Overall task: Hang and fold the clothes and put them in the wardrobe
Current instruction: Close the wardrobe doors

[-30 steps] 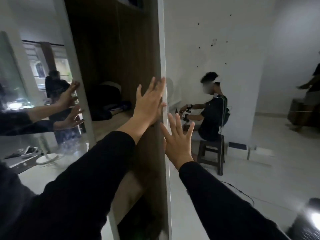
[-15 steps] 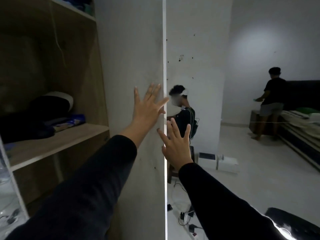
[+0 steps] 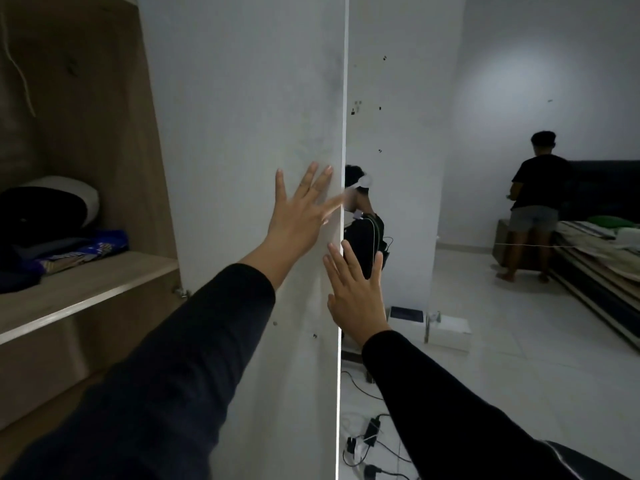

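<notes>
Wardrobe door (image 3: pixel 242 133) being swung by two flat, empty palms, left hand (image 3: pixel 298 216) pressing its inner face, right hand (image 3: pixel 356 299) at its free edge, best pushing evenly, fingers clear, folded clothes (image 3: pixel 45 237) lying shelved inside.

No readable text, label, brand or no. anywhere in my head view. Closest thing is the blue packet (image 3: pixel 88 252) on the wardrobe shelf (image 3: pixel 104 289): it has pale print on it, but too dark and blurred for me to read a single letter. Dark specks on the white wall (image 3: pixel 398 133) are just marks, not writing. The white boxes (image 3: pixel 446 332) on the floor show no lettering I can make out; the dark flat item (image 3: pixel 407 313) on top of one is too small to tell.
</notes>
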Motion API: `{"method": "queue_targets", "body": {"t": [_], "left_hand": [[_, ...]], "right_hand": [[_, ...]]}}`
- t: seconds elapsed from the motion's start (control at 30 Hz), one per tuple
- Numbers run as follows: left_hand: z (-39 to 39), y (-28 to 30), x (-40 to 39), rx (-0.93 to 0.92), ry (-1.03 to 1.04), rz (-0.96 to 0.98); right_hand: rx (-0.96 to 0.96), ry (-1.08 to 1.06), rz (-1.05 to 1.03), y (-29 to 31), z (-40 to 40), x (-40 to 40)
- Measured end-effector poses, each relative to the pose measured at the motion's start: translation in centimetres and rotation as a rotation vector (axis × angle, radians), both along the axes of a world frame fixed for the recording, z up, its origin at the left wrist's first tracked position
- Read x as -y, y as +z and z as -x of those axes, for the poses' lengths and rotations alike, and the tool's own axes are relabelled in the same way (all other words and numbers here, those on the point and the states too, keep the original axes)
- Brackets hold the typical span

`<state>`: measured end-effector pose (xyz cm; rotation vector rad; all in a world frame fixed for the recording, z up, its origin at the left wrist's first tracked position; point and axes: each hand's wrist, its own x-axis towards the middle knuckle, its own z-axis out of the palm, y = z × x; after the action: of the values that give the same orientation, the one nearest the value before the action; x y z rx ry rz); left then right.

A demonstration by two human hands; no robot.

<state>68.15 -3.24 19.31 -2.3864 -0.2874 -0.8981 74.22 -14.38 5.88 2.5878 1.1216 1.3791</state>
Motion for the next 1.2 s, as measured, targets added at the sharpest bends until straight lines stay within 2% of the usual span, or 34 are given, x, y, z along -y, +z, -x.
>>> {"method": "queue_targets", "body": {"t": [0.27,0.43,0.57,0.83,0.93,1.07,1.2], "left_hand": [[-5.4,0.6,-2.9,-0.009,-0.098,-0.075],[-8.7,-0.4,-5.1,0.041,-0.005,0.004],[-10.0,-1.5,-7.1,0.004,0.066,0.025],[-11.0,-2.2,-7.8,0.040,0.090,0.043],[-10.4,-1.7,-8.1,0.047,0.193,0.032],[-7.2,-1.6,-8.8,0.084,0.440,0.137],[-1.9,-3.2,-8.2,0.103,0.602,0.217]], "right_hand": [[0.007,-0.021,-0.015,1.2,-5.0,-2.1],[-0.017,-0.050,-0.025,1.0,-7.7,-3.3],[-0.056,-0.057,0.008,0.9,-9.6,-4.3],[0.014,0.069,-0.033,0.7,-12.3,-6.4],[0.014,0.106,-0.007,1.0,-12.1,-7.3],[0.025,0.230,0.025,1.8,-11.5,-8.4],[0.002,0.402,-0.012,1.6,-9.9,-9.7]]}}
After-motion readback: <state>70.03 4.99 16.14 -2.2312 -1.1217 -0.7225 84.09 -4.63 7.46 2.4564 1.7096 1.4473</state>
